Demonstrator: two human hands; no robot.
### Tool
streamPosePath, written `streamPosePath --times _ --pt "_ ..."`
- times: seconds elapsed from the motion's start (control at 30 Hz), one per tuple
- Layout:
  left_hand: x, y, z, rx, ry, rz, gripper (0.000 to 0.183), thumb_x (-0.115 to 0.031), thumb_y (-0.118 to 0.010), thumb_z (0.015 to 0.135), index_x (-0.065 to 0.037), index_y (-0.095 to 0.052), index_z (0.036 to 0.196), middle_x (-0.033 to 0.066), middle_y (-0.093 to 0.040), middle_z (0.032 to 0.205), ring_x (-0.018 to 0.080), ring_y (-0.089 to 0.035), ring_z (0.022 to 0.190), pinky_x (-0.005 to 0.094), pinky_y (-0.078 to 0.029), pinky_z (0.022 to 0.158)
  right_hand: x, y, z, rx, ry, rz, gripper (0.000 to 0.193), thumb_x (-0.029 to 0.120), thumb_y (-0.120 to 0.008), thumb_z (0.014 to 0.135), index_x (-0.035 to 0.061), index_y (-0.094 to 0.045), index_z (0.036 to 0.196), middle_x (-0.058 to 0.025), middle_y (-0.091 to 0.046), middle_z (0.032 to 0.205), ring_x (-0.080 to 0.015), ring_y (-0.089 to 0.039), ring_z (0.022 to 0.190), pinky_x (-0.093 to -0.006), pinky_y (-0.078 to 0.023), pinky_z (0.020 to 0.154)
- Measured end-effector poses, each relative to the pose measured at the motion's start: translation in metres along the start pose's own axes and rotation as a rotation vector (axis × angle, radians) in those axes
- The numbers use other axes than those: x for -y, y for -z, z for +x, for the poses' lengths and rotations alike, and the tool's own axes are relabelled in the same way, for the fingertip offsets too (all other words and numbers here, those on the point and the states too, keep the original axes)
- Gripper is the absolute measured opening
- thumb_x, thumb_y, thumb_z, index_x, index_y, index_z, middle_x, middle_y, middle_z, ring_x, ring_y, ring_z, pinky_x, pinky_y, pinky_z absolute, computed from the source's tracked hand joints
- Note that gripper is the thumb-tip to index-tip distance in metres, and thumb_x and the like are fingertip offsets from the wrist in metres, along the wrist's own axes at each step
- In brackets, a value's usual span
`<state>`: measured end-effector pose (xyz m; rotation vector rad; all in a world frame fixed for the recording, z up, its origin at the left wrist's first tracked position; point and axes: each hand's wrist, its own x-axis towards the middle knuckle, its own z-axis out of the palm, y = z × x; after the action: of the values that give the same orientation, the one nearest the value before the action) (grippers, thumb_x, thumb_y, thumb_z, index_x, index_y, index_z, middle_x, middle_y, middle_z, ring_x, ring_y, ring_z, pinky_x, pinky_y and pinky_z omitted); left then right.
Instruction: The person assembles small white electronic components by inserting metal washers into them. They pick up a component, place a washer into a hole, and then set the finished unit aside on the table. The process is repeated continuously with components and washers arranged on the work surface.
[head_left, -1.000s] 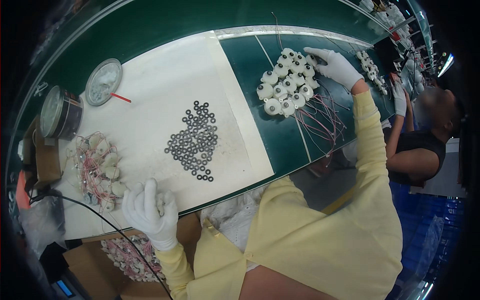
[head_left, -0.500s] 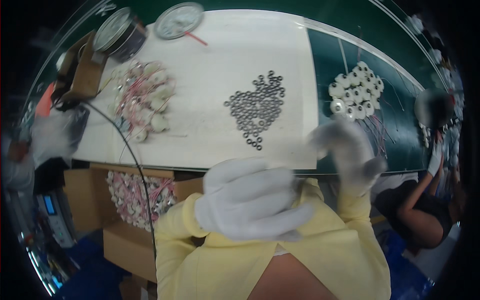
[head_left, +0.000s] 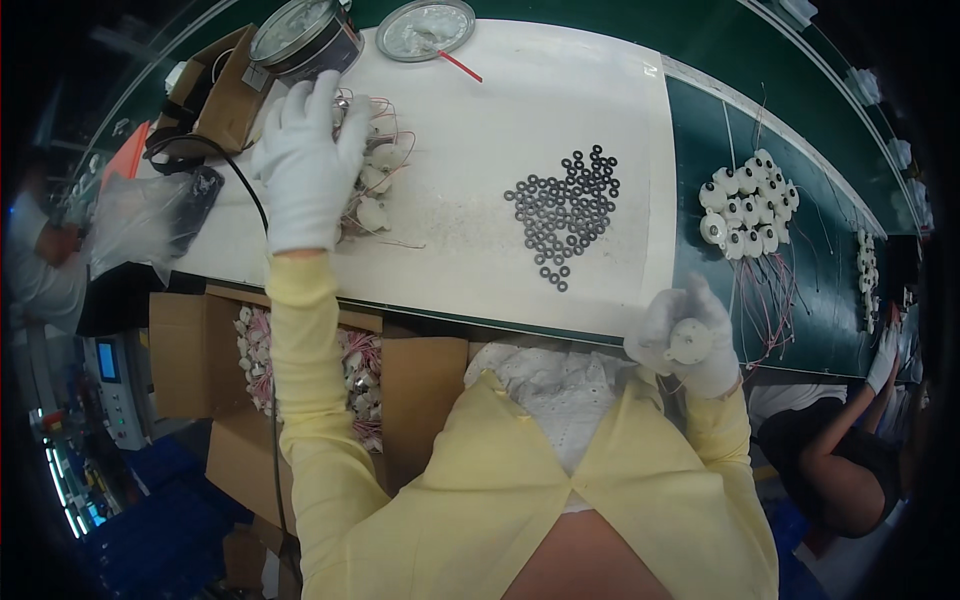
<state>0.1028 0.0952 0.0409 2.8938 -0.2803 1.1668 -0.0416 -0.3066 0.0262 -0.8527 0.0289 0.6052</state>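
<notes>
My left hand (head_left: 312, 165), in a white glove, reaches over a heap of white parts with red wires (head_left: 374, 180) at the left of the table. Its fingers are stretched and apart, covering some of the heap. Close to the table's front edge, my gloved right hand (head_left: 700, 330) is closed on a white round part (head_left: 690, 342), its flat round face showing. Between the hands lies a spread of small black rings (head_left: 565, 212). To the right, several white round parts with black centres (head_left: 750, 205) stand grouped, wires trailing toward me.
A tin (head_left: 305, 45), a lid with pale paste and a red stick (head_left: 425, 30) and a small cardboard box (head_left: 228, 95) stand at the far left. A black cable (head_left: 262, 205) bends past my left arm. Below is a carton of wired parts (head_left: 365, 375). Another person (head_left: 835, 450) sits right.
My left hand has gone from in front of my chest to the heap at far left. My right hand has turned, and a white round part now shows in it. The view has shifted.
</notes>
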Motion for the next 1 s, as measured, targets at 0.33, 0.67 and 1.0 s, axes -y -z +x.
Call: streamPosePath --times 0.33,0.67,1.0 --pt "-0.024 0.012 0.002 0.475 0.042 -0.355 0.044 -0.036 -0.060 0.105 -0.009 -0.066 0.139 0.0148 -0.070 0.133 0.0333 -0.065 0.122 0.0419 -0.049 0.106 0.000 -0.001 0.002 -0.100 -0.074 -0.069 0.071 0.059 -0.048 0.108 -0.0053 -0.073 0.090 -0.0073 -0.061 0.061 -0.0119 -0.042 0.043 -0.0272 -0.032 0.044" --pt "-0.015 0.047 -0.108 0.171 0.030 -0.194 0.064 -0.032 -0.073 0.095 -0.004 -0.054 0.149 0.0258 -0.055 0.148 0.0475 -0.051 0.135 0.0559 -0.041 0.113 0.037 0.011 -0.013 -0.322 0.040 -0.621 0.034 0.032 -0.072 0.100 -0.0015 -0.067 0.106 -0.0010 -0.063 0.078 -0.0044 -0.047 0.058 -0.0219 -0.038 0.057" --pt "-0.012 0.039 -0.070 -0.140 0.010 -0.497 0.055 -0.018 -0.077 0.085 -0.005 -0.064 0.137 0.0215 -0.057 0.141 0.0429 -0.057 0.124 0.0498 -0.049 0.103 0.040 -0.013 -0.001 -0.310 0.056 -0.741 0.033 0.003 -0.068 0.097 -0.0048 -0.064 0.129 -0.0053 -0.068 0.103 -0.0106 -0.063 0.087 -0.0263 -0.053 0.080"
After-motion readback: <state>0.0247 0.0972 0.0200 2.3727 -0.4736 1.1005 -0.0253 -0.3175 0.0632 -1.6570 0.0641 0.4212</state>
